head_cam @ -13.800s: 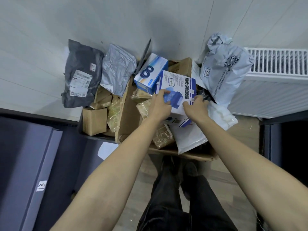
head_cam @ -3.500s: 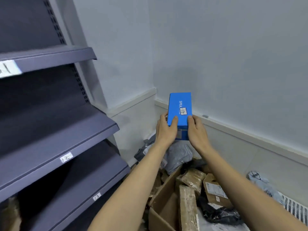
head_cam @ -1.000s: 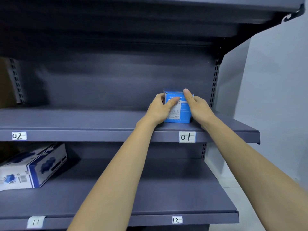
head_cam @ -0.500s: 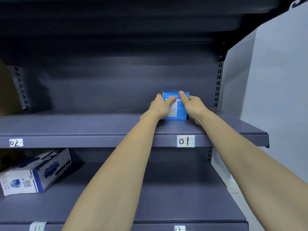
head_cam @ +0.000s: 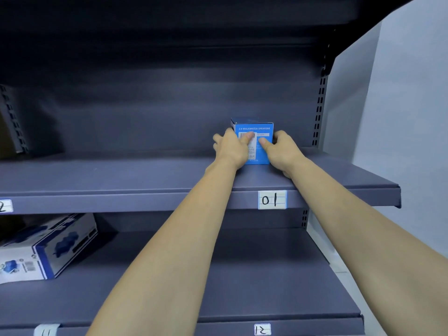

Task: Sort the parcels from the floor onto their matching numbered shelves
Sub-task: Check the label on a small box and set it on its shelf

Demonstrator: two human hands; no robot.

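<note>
Fingers of my left hand (head_cam: 230, 149) curl round the left side of the blue box (head_cam: 260, 146), with the thumb laid across its front over the barcode sticker. Those of my right hand (head_cam: 281, 151) curl round the right side, thumb on the front face beside the other thumb. Both hands grip the box between them; the fingers behind it are hidden, so I cannot tell how far they wrap.

Location of the box: upright on the upper shelf (head_cam: 145, 175), its base on the shelf surface, set back from the front lip and near the right-hand upright (head_cam: 319, 105). Its front reads "2.0 MULTIMEDIA SPEAKERS". It stands directly behind and slightly left of the label "01" (head_cam: 272, 200), which is fixed to the shelf's front edge.

Other labels noted: a partly cut-off one at the far left of the same edge (head_cam: 5, 206), showing only a "2"; on the lower shelf's (head_cam: 266, 275) edge, "12" (head_cam: 262, 330) below and slightly left of "01", and "11" (head_cam: 46, 330) toward the left.

One further parcel: a white and blue carton (head_cam: 46, 248) lies on the lower shelf at the far left, above "11", well apart from the blue box.

Both forearms reach up from the bottom of the view, left crossing in front of the lower shelf, right passing the shelf's right end. A pale wall (head_cam: 407, 117) stands to the right of the rack.
</note>
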